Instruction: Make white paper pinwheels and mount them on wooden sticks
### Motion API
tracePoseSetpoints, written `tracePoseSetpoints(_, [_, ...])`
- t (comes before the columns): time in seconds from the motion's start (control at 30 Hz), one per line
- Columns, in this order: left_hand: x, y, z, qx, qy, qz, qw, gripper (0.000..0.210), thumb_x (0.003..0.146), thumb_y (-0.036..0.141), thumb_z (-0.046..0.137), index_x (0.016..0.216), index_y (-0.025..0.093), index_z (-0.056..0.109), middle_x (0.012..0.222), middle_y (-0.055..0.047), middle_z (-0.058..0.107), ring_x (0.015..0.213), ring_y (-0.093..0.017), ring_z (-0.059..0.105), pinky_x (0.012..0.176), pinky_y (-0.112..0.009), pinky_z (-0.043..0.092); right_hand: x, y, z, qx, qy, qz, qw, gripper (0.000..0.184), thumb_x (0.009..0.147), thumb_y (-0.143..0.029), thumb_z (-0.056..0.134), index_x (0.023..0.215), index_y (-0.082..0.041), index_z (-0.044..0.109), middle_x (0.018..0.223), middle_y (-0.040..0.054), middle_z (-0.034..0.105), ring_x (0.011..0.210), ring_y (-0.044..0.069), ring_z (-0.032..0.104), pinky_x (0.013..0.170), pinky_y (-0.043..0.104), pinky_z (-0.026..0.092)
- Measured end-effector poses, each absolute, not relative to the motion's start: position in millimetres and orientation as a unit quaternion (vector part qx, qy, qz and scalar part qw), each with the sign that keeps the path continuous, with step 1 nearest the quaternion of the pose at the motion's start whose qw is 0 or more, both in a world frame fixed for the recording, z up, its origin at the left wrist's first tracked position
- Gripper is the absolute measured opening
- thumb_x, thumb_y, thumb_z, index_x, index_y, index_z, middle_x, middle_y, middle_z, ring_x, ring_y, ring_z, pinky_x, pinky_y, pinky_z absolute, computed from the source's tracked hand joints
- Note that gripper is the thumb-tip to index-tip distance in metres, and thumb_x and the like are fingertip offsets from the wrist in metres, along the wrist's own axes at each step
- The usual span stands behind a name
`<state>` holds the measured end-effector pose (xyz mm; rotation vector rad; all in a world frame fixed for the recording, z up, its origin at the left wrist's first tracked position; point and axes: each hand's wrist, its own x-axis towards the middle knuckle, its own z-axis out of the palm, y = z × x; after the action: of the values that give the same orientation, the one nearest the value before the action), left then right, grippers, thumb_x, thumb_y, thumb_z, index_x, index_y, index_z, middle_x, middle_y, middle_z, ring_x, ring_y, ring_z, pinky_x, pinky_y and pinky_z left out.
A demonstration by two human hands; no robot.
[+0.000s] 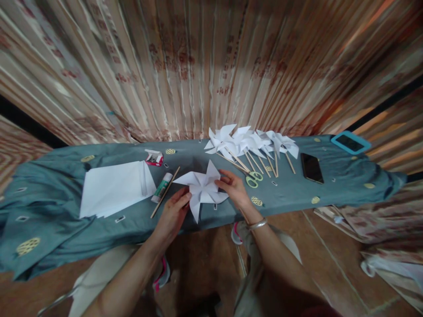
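Note:
A white paper pinwheel (pixel 202 187) with pointed blades and no stick faces up between my hands, above the near edge of the cloth-covered table. My left hand (pixel 176 204) pinches its left side, thumb on top and fingers beneath. On the right side, my right hand (pixel 232 187) grips a blade with thumb and fingers. Just left of the pinwheel lies a thin wooden stick (pixel 165 192), alongside a green and white glue stick (pixel 161 188). Scissors with green handles (pixel 254 179) rest right of my right hand.
Several finished pinwheels on sticks (pixel 251 141) lie at the back. A stack of white paper (pixel 112 187) is at left, with an open red and white small box (pixel 154 157) behind it. A black phone (pixel 312 168) and a blue-framed device (pixel 350 142) lie right. A curtain (pixel 205 66) hangs behind.

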<state>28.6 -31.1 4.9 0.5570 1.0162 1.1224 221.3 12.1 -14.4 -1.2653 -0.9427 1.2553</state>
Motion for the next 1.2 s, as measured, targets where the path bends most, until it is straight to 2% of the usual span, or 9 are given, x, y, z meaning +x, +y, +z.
tracePoseSetpoints(0.1, [32.6, -28.5, 9.7, 0.279, 0.412, 0.477, 0.724, 0.043, 0.058, 0.032, 0.084, 0.093, 0.01, 0.072, 0.102, -0.014, 0.075, 0.101, -0.029, 0.067, 0.091, -0.038, 0.049, 219.1, 6.8, -7.7, -0.515, -0.398, 0.538, 0.535, 0.06, 0.057, -0.034, 0.08, 0.111, -0.017, 0.062, 0.074, -0.0014, 0.073, 0.061, 0.014, 0.064, 0.055, 0.026, 0.052])
tracePoseSetpoints(0.23, [38.0, -24.3, 9.1, 0.278, 0.445, 0.443, 0.727, 0.042, 0.047, 0.028, 0.088, 0.082, 0.01, 0.075, 0.084, -0.012, 0.077, 0.082, -0.027, 0.071, 0.081, -0.037, 0.052, 215.2, 1.8, -0.8, -0.499, -0.406, 0.543, 0.54, 0.056, 0.058, -0.032, 0.08, 0.109, -0.018, 0.062, 0.074, -0.0018, 0.073, 0.06, 0.013, 0.064, 0.054, 0.024, 0.051])
tracePoseSetpoints(0.37, [41.9, -23.1, 7.7, 0.277, 0.464, 0.452, 0.71, 0.042, 0.042, 0.028, 0.09, 0.078, 0.011, 0.075, 0.082, -0.011, 0.077, 0.082, -0.026, 0.071, 0.082, -0.037, 0.051, 211.4, -1.6, 4.3, -0.483, -0.424, 0.539, 0.544, 0.058, 0.059, -0.032, 0.078, 0.113, -0.018, 0.06, 0.076, -0.0013, 0.073, 0.062, 0.013, 0.064, 0.056, 0.024, 0.051])
tracePoseSetpoints(0.47, [43.0, -23.6, 6.4, 0.283, 0.47, 0.47, 0.692, 0.043, 0.042, 0.03, 0.09, 0.079, 0.012, 0.076, 0.087, -0.01, 0.078, 0.085, -0.026, 0.07, 0.087, -0.038, 0.05, 209.6, -4.2, 7.2, -0.478, -0.448, 0.524, 0.544, 0.058, 0.062, -0.033, 0.077, 0.115, -0.018, 0.059, 0.079, 0.0, 0.074, 0.067, 0.015, 0.065, 0.059, 0.025, 0.053])
tracePoseSetpoints(0.63, [43.1, -23.9, 1.8, 0.264, 0.493, 0.495, 0.665, 0.045, 0.042, 0.032, 0.09, 0.08, 0.011, 0.076, 0.082, -0.011, 0.078, 0.082, -0.027, 0.071, 0.089, -0.04, 0.05, 208.3, -9.5, 10.8, -0.476, -0.5, 0.505, 0.519, 0.058, 0.069, -0.034, 0.072, 0.122, -0.018, 0.056, 0.089, 0.0048, 0.075, 0.073, 0.019, 0.067, 0.063, 0.03, 0.056])
tracePoseSetpoints(0.8, [42.4, -24.1, 1.7, 0.26, 0.481, 0.502, 0.671, 0.043, 0.048, 0.031, 0.088, 0.084, 0.011, 0.076, 0.086, -0.012, 0.078, 0.083, -0.027, 0.072, 0.089, -0.039, 0.05, 212.2, -16.8, 18.1, -0.5, -0.579, 0.417, 0.49, 0.052, 0.08, -0.037, 0.067, 0.127, -0.02, 0.053, 0.103, 0.0093, 0.074, 0.087, 0.021, 0.069, 0.083, 0.037, 0.056])
tracePoseSetpoints(0.9, [41.5, -24.3, 2.5, 0.248, 0.492, 0.508, 0.662, 0.039, 0.046, 0.031, 0.088, 0.077, 0.012, 0.075, 0.08, -0.01, 0.078, 0.079, -0.027, 0.071, 0.086, -0.039, 0.051, 222.1, -16.6, 24.2, -0.528, -0.588, 0.327, 0.519, 0.05, 0.083, -0.039, 0.066, 0.128, -0.02, 0.054, 0.111, 0.011, 0.071, 0.099, 0.023, 0.068, 0.094, 0.041, 0.052])
tracePoseSetpoints(1.03, [38.3, -28.8, 5.1, 0.254, 0.493, 0.518, 0.651, 0.032, 0.048, 0.033, 0.087, 0.073, 0.018, 0.075, 0.079, -0.006, 0.078, 0.081, -0.027, 0.071, 0.086, -0.041, 0.052, 238.4, -5.9, 24.8, -0.541, -0.536, 0.28, 0.585, 0.044, 0.084, -0.043, 0.062, 0.121, -0.02, 0.058, 0.106, 0.0117, 0.072, 0.099, 0.023, 0.069, 0.095, 0.045, 0.052])
tracePoseSetpoints(1.2, [18.3, -34.8, 18.3, 0.254, 0.486, 0.535, 0.643, 0.026, 0.054, 0.032, 0.084, 0.075, 0.02, 0.074, 0.078, -0.005, 0.077, 0.084, -0.03, 0.072, 0.081, -0.041, 0.055, 237.6, 6.6, 12.8, -0.563, -0.519, 0.299, 0.569, 0.036, 0.084, -0.041, 0.062, 0.114, -0.021, 0.063, 0.106, 0.0123, 0.074, 0.098, 0.024, 0.07, 0.094, 0.043, 0.054])
